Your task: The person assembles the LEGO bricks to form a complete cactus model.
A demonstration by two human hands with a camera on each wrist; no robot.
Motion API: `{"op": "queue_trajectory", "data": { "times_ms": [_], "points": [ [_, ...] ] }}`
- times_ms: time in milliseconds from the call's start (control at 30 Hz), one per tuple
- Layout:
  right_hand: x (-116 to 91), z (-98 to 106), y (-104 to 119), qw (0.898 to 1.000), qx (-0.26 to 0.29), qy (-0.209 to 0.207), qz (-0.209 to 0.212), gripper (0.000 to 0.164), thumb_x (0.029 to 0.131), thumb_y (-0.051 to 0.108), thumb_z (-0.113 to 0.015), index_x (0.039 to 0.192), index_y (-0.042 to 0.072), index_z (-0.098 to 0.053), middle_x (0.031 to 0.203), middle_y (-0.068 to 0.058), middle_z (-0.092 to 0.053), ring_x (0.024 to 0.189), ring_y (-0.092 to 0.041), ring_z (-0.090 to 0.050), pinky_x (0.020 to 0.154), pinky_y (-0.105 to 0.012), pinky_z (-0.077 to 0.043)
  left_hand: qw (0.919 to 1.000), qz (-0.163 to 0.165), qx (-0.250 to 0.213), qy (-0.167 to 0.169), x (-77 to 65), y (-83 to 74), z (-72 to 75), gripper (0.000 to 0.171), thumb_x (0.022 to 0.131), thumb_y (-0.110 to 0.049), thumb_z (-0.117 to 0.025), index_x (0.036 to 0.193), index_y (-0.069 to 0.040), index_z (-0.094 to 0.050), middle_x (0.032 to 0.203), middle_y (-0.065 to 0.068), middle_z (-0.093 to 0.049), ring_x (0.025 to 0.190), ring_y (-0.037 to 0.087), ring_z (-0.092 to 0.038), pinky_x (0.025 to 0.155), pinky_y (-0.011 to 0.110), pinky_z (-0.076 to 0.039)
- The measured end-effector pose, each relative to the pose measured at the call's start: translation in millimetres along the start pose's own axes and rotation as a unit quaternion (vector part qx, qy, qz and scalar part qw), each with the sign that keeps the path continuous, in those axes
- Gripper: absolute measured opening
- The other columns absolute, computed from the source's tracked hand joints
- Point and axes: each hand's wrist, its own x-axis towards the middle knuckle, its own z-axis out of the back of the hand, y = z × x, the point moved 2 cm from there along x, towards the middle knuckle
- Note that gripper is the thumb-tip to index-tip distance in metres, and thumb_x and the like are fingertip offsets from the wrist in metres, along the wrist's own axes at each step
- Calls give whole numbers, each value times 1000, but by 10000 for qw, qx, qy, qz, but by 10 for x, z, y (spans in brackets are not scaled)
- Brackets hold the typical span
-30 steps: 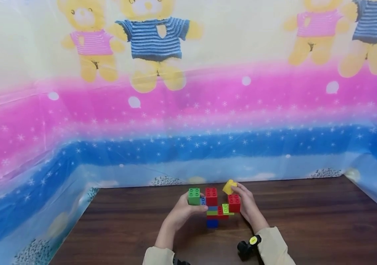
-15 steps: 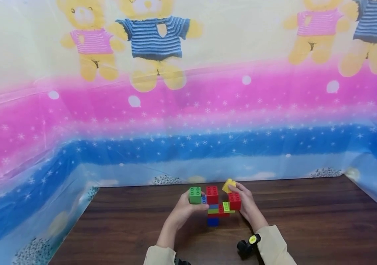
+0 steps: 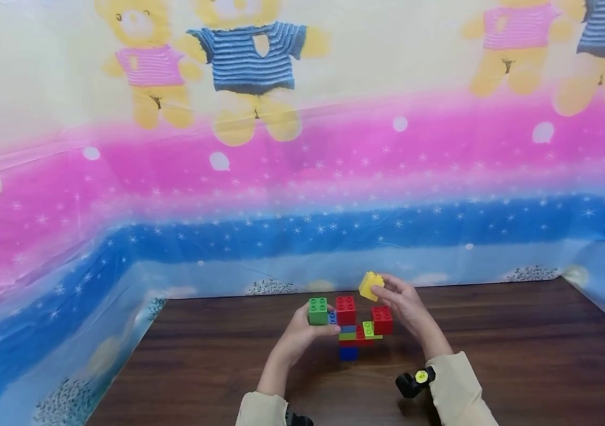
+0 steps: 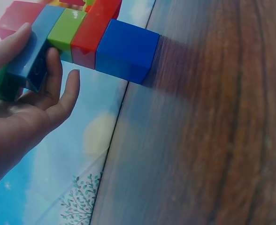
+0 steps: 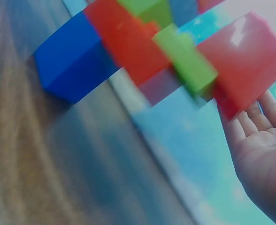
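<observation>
A toy brick structure stands upright in the head view, with a dark blue brick [image 3: 348,353] at its foot. Its layers carry a red brick [image 3: 345,310] at the top middle, a green brick [image 3: 318,311] on the left and another red brick [image 3: 382,320] on the right. My left hand [image 3: 298,332] grips the structure's left arm, its thumb along the light blue brick [image 4: 40,35] in the left wrist view. My right hand [image 3: 404,303] pinches a loose yellow brick [image 3: 371,286] above the right red brick. The right wrist view is blurred and hides the yellow brick.
The dark wooden table [image 3: 201,355] spreads under both hands. A patterned cloth [image 3: 291,236] with printed bears hangs behind and along the sides. A black wrist camera [image 3: 413,383] sits at the right sleeve [image 3: 459,384].
The right hand has lifted the yellow brick up and away from beside the right red brick. The left hand keeps its grip on the structure, while the head view has shifted slightly.
</observation>
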Motion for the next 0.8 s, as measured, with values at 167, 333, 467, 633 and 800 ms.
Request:
{"op": "queue_trajectory", "data": {
  "times_ms": [167,333,467,633,800],
  "points": [
    [-54,-73,234,9954,-921,-69,263,49,95,23,-61,134,-3,-49,111,-6,-65,94,-9,-63,92,-38,-53,10000,-19,14,6,-7,-7,12,53,83,-10,-75,126,6,-48,122,20,-59,100,15,-60,95,38,-53],
    [-114,-228,419,9845,-1529,284,812,44,94,22,-63,130,0,-54,123,-24,-62,102,-21,-66,88,-39,-56,10000,-29,23,0,-30,-19,32,52,84,-10,-75,127,4,-49,122,18,-60,101,14,-60,96,39,-53],
    [-148,-376,498,9728,-1945,587,1113,43,94,25,-64,130,4,-55,121,-21,-64,110,-32,-64,88,-41,-56,10000,-37,37,27,-34,-22,45,52,85,-12,-74,128,3,-49,125,19,-59,105,16,-60,100,43,-50],
    [-165,-483,500,9645,-2281,682,1140,42,94,29,-64,130,10,-55,120,-15,-66,114,-34,-63,92,-45,-54,10000,-43,31,66,-35,-25,42,53,86,-13,-74,128,3,-48,126,19,-59,107,17,-60,102,44,-49],
    [-180,-500,483,9644,-2300,728,1080,42,93,31,-65,130,12,-56,121,-14,-66,116,-34,-62,95,-49,-52,9999,-27,2,99,-31,-26,23,51,86,-13,-73,128,2,-48,125,18,-60,105,17,-60,101,44,-50]
  ]
}}
